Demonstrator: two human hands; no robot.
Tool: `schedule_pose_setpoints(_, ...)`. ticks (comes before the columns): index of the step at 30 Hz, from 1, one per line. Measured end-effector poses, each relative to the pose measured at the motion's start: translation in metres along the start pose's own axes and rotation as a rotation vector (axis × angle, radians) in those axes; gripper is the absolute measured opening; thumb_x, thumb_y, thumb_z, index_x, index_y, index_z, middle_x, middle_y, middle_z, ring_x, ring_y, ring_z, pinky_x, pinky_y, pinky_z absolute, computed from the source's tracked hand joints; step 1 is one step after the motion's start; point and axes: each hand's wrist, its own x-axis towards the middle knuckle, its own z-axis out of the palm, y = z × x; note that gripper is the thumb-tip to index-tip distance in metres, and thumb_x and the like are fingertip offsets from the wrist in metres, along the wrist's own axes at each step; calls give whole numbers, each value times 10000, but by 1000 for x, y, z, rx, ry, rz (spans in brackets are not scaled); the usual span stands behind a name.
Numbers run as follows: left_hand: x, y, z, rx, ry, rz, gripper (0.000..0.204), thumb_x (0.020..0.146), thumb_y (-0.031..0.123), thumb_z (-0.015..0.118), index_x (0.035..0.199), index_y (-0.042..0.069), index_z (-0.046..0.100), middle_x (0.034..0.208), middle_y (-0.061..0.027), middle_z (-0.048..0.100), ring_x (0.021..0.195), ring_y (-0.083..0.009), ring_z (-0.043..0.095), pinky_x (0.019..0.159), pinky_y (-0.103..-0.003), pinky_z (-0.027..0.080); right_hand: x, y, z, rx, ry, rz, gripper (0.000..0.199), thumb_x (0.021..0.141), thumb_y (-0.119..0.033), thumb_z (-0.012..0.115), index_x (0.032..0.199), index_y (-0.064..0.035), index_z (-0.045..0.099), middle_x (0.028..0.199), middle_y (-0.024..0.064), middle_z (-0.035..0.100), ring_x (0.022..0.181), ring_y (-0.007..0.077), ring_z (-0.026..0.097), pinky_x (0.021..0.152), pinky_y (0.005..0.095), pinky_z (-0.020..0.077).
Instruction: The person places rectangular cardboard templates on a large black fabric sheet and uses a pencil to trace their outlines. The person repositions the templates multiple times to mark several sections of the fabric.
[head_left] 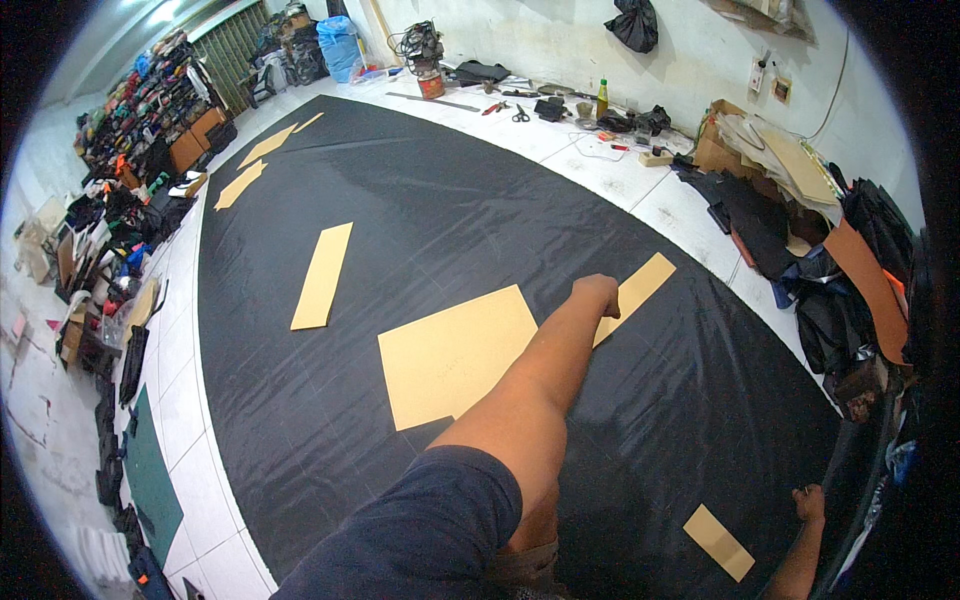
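Observation:
A large sheet of shiny black material (pixel 290 400) is spread over the floor, with tan pattern pieces lying on it. My left arm, in a dark sleeve, stretches across the middle. At its end my left hand (pixel 597 295) is closed, knuckles up, over the side of a long tan strip (pixel 640 290); what its fingers hold, if anything, is hidden. Partly under that forearm lies a wide tan panel (pixel 460 350) with a notched lower edge. At lower right my right hand (pixel 810 503) has its fingers curled in, their contents too small to name. Left of it sits a short tan rectangle (pixel 719 543).
Another tan strip (pixel 322 276) and smaller tan pieces (pixel 240 185) lie farther left. Along the wall are scissors (pixel 520 114), a green bottle (pixel 602 98) and a red bucket (pixel 430 84). Piled dark fabric (pixel 745 215) borders the right; stacked material (pixel 150 100) stands far left.

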Motion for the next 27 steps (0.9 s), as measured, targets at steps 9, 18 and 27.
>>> schedule_pose_setpoints(9,4,-1,7,9,58,-2,338,731,334,824,969,101,770,1045,-91,737,986,-274,706,803,-406,564,19,18,17,-20,-5,36,466,826,-263,734,1114,87,622,1158,273,620,1077,401,614,928,444,486)
schedule_pose_setpoints(18,6,-3,5,-5,25,17,315,728,335,833,917,90,775,1004,-80,746,972,-267,709,804,-410,562,14,11,11,-8,-15,48,509,838,-259,723,1177,99,596,1179,270,620,1106,392,612,955,430,481)
schedule_pose_setpoints(27,2,-4,3,2,-18,-14,375,744,352,822,1017,102,764,1109,-96,724,1037,-282,688,849,-419,559,2,-19,-9,-140,-174,51,574,868,-284,696,1268,101,551,1291,279,577,1204,383,575,1026,429,450)
